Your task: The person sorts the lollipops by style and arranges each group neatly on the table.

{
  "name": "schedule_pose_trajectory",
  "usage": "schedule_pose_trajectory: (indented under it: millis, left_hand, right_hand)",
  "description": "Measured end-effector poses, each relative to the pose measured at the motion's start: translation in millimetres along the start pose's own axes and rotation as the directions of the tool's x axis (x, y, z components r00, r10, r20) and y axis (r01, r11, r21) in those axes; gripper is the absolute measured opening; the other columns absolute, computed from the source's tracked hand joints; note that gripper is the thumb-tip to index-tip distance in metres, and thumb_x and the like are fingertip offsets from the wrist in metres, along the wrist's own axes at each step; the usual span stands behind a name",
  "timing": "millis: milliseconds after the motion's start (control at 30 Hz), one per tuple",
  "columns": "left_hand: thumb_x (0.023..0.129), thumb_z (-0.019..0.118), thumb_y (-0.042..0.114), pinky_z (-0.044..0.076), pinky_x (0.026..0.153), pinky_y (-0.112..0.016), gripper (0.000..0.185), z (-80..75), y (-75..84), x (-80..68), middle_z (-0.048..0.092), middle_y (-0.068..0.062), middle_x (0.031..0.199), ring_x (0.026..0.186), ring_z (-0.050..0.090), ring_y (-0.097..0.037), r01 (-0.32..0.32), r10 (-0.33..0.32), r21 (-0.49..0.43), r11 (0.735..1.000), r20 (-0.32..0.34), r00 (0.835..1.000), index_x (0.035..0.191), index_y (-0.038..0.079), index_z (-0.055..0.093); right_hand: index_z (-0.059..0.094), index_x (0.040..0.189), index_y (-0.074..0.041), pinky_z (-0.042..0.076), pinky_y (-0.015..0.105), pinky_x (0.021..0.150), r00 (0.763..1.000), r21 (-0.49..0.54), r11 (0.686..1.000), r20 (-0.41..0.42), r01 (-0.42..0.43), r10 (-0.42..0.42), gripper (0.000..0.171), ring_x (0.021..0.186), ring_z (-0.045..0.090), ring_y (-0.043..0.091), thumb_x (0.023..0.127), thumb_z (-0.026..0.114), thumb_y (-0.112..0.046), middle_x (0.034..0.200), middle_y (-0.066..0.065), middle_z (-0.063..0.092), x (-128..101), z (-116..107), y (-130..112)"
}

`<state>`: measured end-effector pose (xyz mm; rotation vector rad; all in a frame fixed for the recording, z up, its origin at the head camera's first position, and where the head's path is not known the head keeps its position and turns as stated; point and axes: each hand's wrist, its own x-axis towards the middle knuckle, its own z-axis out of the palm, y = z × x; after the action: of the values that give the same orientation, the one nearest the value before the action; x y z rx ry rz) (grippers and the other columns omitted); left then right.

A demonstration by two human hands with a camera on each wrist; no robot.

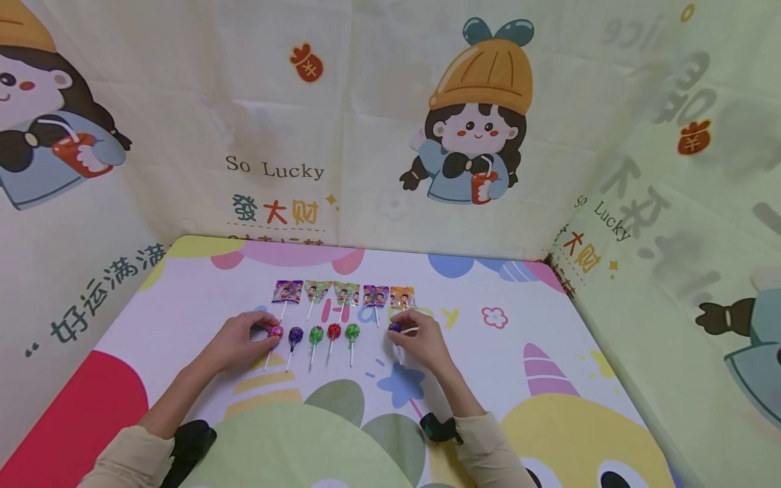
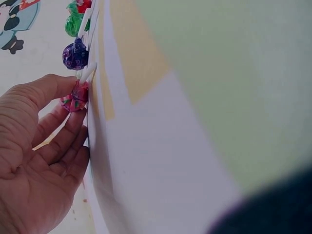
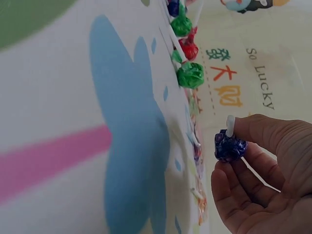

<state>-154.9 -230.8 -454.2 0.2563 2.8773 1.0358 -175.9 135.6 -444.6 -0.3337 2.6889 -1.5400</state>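
- The left hand (image 1: pixel 241 342) rests on the surface (image 1: pixel 549 352) at the left end of a row of round lollipops, its fingertips (image 2: pixel 73 87) pinching the pink-wrapped lollipop (image 1: pixel 275 332), which lies on the surface with its white stick pointing back toward the person.
- In the left wrist view the thumb and forefinger close around that pink lollipop's wrapped head while the other fingers lie loosely curled beside it.
- The right hand (image 1: pixel 421 341) sits at the right end of the row, thumb and fingers clamped on a blue-purple lollipop (image 1: pixel 394 327); the right wrist view shows its head (image 3: pixel 229 147) raised off the surface, the white stick running across the fingers.
- Between the two hands lie four more round lollipops, well spaced, sticks toward the person: a purple lollipop (image 1: pixel 295 335) just beside the pink one, then a green lollipop (image 1: pixel 316 335), a red lollipop (image 1: pixel 333 331) and a second green lollipop (image 1: pixel 352 332).
- Beyond this row, farther from the person, a second row of five flat wrapped lollipops (image 1: pixel 344 295) lies side by side, their printed wrappers facing up.
- The surface is covered with a cartoon-printed cloth; a blue star shape (image 1: pixel 399 386) lies just in front of the right hand.
- Printed fabric walls (image 1: pixel 274 169) with a cartoon girl and the words "So Lucky" enclose the surface at the back and both sides.
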Motion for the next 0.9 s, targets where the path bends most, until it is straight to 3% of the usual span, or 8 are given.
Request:
schedule_pose_trajectory:
  millis: [600, 900]
  left_hand:
    - [0.084, 0.073, 0.029, 0.042, 0.097, -0.056, 0.032, 0.6, -1.2, 1.3, 0.064, -0.006, 0.104, 0.104, 0.055, -0.029, 0.0, 0.0, 0.004, 1.0, -0.002, 1.0, 0.109, 0.01, 0.065]
    - [0.084, 0.073, 0.03, 0.043, 0.097, -0.056, 0.032, 0.5, -2.2, 1.5, 0.064, -0.005, 0.103, 0.103, 0.055, -0.029, -0.002, 0.002, 0.001, 1.0, -0.002, 1.0, 0.108, 0.01, 0.065]
  right_hand:
    - [0.067, 0.105, -0.006, 0.055, 0.026, 0.076, 0.997, -0.011, 1.0, 0.077, 0.023, -0.022, 0.026, 0.085, 0.062, 0.014, 0.083, 0.075, -0.016, 0.096, 0.002, 0.067, 6.2, 26.2, -8.9]
    - [0.067, 0.102, -0.006, 0.055, 0.024, 0.073, 0.997, -0.043, 0.998, 0.059, 0.051, -0.048, 0.024, 0.081, 0.062, 0.013, 0.081, 0.077, -0.016, 0.093, 0.002, 0.067, 9.0, 34.2, -9.2]
